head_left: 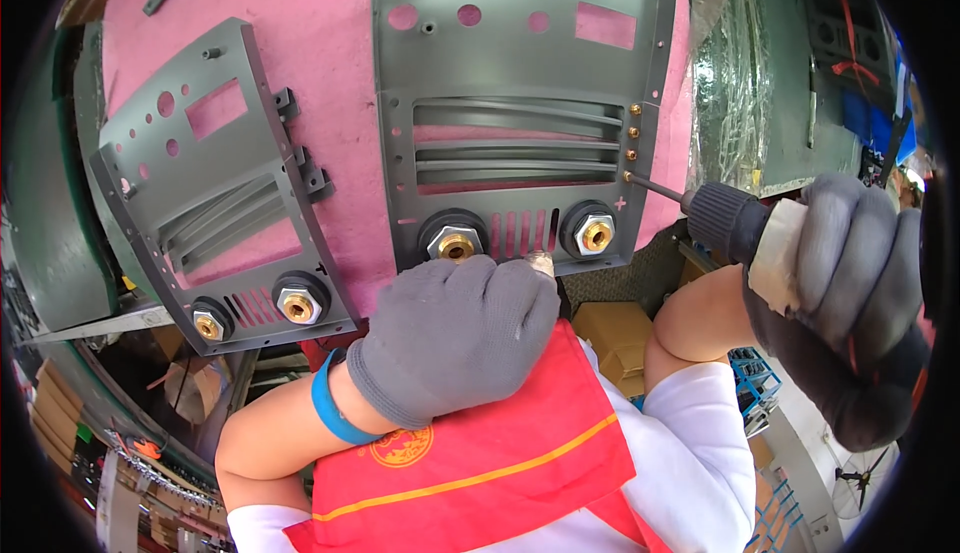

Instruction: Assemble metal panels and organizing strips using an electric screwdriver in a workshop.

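Grey panel (520, 103) pressed by closed left hand (455, 338), lower edge hidden, power screwdriver (730, 218) gripped by right hand (850, 283), bit at brass screw (629, 177).

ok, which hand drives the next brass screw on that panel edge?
Right. The right hand holds the screwdriver, its bit at the lowest brass screw. The left hand rests on the grey panel, bracing it.

Brown cardboard boxes (610, 338) are seen stacked below the desk edge, between the forearms; no labels, signs or screens are visible.
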Available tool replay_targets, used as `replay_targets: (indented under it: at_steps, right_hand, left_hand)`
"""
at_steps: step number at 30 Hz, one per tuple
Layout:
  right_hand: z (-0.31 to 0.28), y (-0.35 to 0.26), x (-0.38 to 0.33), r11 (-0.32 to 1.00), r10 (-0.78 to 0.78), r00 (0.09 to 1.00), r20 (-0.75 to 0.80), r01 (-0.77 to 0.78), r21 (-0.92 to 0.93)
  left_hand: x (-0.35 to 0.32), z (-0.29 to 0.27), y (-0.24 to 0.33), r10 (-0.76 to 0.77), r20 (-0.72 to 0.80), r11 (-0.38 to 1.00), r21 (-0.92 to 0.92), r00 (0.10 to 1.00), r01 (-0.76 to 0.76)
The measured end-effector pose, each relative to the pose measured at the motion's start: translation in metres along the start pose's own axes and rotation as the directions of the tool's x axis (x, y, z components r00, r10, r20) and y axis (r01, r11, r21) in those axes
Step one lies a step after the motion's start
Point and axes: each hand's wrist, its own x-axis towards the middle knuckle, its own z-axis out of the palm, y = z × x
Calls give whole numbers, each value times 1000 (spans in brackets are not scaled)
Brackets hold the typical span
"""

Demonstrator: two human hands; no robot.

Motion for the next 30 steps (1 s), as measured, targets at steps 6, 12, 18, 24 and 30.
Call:
replay_targets:
  at_steps: [6,12,18,24,30]
  right_hand:
    - [4,-8,7,957,152,988,25,-140,-255]
    - [39,-51,55,696,302,935,188,-82,-713]
    - [114,-46,77,241,501,787,361,274,-931]
    - [187,-55,115,-238,704,635,318,633,-736]
    - [236,-35,140,-282,722,595,354,720,-635]
  left_hand:
    - [9,-1,2,-69,4,998,12,998,69]
    - [25,-32,-6,-440,-28,681,-662,898,313]
    - [-31,-101,-38,-629,442,-304,-897,639,321]
    - [-82,-109,-60,-746,340,-324,-936,572,134]
    - [-99,-108,-83,-588,402,-462,-879,701,117]
